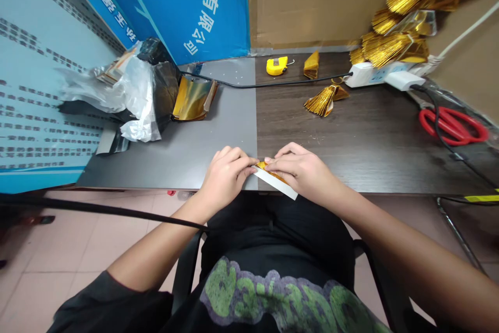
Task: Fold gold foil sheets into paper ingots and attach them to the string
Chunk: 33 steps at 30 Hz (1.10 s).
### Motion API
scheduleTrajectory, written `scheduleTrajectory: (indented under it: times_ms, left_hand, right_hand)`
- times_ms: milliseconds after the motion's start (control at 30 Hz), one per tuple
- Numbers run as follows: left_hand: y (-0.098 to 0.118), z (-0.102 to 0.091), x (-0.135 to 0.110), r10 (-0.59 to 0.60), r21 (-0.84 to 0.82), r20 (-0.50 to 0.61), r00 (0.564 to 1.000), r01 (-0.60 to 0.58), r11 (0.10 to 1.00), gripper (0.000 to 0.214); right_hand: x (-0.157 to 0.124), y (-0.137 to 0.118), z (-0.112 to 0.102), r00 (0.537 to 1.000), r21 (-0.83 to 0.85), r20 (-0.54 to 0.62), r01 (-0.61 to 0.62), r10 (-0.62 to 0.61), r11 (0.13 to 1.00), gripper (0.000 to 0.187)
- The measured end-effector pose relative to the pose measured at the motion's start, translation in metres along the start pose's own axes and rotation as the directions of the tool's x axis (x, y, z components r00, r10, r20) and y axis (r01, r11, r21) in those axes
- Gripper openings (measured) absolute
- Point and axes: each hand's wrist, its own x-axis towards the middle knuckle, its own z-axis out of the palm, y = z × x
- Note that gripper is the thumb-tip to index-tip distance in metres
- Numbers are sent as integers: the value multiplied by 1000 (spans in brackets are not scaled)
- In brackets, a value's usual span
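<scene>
At the table's front edge I have a sheet of gold foil paper [276,183] with a long white strip showing along its near side. My left hand [226,173] pinches its left end between thumb and fingers. Close beside it, my right hand [303,169] is closed on the gold part, its fingertips pressing the paper near the middle. The fingers partly cover the gold side. Beyond the hands lie a fanned gold foil piece [322,103] and a small folded gold piece [311,65]. A stack of gold foil sheets [192,98] sits to the left.
A yellow tape measure [277,66] lies at the back. Red-handled scissors [452,124] and a white power strip [366,75] are on the right, below several gold fans [385,50]. Crumpled plastic bags [138,94] stand left. A black cable [249,86] crosses the table.
</scene>
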Motion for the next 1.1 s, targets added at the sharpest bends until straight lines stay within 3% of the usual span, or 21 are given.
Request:
scheduleTrajectory:
  times_ms: [300,700,1100]
  left_hand:
    - [1,0,-1,69,80,-24,997,-67,995,17]
    - [3,1,-2,50,96,-2,999,-50,994,21]
    - [3,1,-2,52,72,30,998,-54,996,21]
  right_hand:
    - [-3,4,0,999,14,33,-18,18,1000,18]
    - [-4,3,1,993,-46,116,-29,34,999,29]
    - [-5,2,3,996,-66,91,-4,10,998,26]
